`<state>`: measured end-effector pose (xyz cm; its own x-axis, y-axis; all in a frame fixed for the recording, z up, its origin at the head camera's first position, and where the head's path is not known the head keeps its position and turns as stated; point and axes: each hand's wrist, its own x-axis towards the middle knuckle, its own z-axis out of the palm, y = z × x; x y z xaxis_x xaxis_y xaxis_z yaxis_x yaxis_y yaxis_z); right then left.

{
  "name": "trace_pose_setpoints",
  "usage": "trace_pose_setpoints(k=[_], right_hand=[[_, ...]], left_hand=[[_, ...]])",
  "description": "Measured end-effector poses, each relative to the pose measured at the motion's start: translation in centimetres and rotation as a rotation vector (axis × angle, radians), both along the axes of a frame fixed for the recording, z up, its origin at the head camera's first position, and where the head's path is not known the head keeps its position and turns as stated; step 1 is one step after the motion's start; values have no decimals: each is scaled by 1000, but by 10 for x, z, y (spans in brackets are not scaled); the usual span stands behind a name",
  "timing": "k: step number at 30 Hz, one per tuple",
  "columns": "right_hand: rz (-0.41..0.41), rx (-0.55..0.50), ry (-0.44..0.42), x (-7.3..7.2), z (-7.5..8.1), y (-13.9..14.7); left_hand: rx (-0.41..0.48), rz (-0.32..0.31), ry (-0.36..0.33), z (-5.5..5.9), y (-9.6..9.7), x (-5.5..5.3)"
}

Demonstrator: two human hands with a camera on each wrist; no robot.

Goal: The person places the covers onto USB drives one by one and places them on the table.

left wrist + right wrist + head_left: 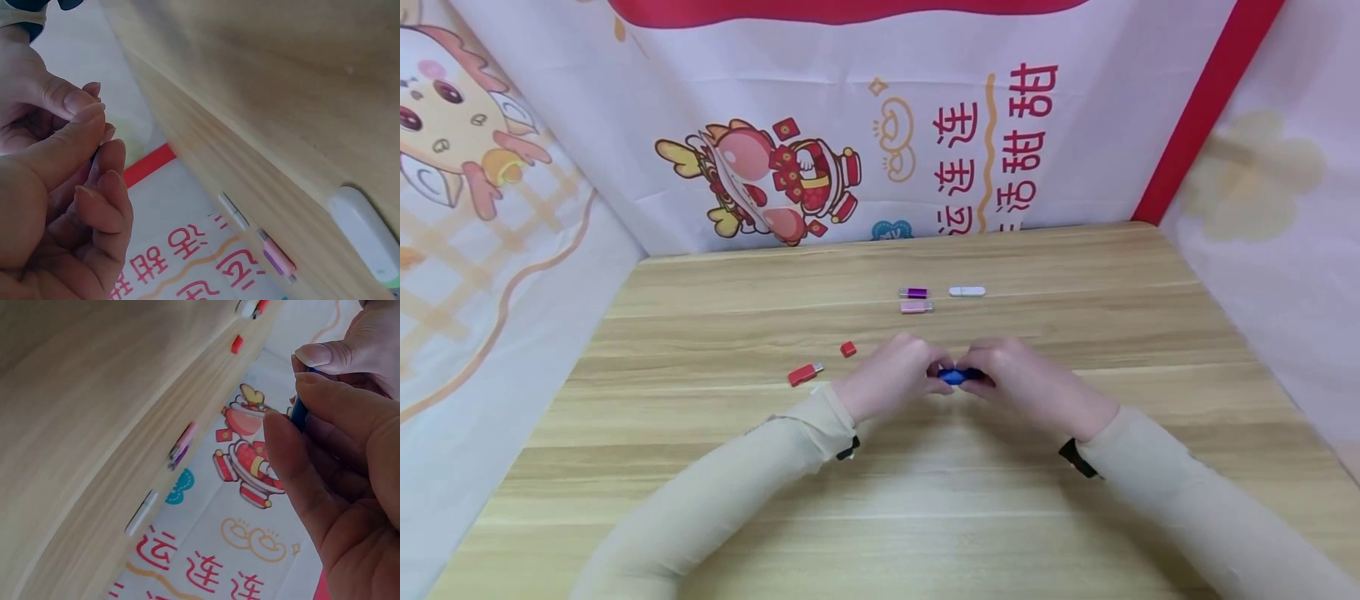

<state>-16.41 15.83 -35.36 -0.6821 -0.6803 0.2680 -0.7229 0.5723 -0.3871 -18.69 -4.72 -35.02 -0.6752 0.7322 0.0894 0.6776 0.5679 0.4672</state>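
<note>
Both hands meet over the middle of the table and hold a small blue USB stick (953, 377) between them. The left hand (898, 375) pinches its left end between thumb and fingers. At the other end, the right hand (1026, 383) pinches the darker part. Fingers cover most of the stick; a narrow blue strip of the USB stick (300, 415) shows in the right wrist view. In the left wrist view the left hand (69, 212) hides nearly all of it.
Left of the hands lie a red USB stick (805, 374) and a red cap (848, 349). Beyond the hands are purple (914, 293), pink (917, 307) and white (967, 292) sticks. A white rounded object (365, 231) lies near the left wrist. Printed cloth (820, 83) borders the table.
</note>
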Motion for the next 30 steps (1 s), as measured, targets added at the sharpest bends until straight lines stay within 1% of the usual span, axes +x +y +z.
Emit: trace_pose_setpoints(k=[1,4,8,12,14,16,18,22,25,27,30], right_hand=[[-21,9,-17,-3,0,2],[-69,39,-31,-16,-2,7],[-114,72,-51,-38,-3,14],[-149,83,-109,-61,-4,21],[-157,85,-130,-72,-4,24],[-163,85,-153,-82,-5,26],[-172,93,-169,-92,-6,27],[-181,119,-175,-110,-9,29],[-179,128,-170,-122,-11,31],[-177,126,-172,-129,-14,33],[-185,134,-178,-137,-17,35]], left_hand=[[-6,6,-6,-1,4,-5],[-29,17,-28,-3,15,-21],[-52,23,-43,-7,30,-46],[-88,50,-19,-9,41,-69],[-99,74,-21,-10,46,-79],[-113,94,-22,-10,50,-88],[-113,123,-38,-10,54,-96],[-124,159,-30,-13,60,-112],[-137,170,-8,-16,64,-123],[-149,179,-13,-17,68,-129],[-192,189,-17,-22,73,-138]])
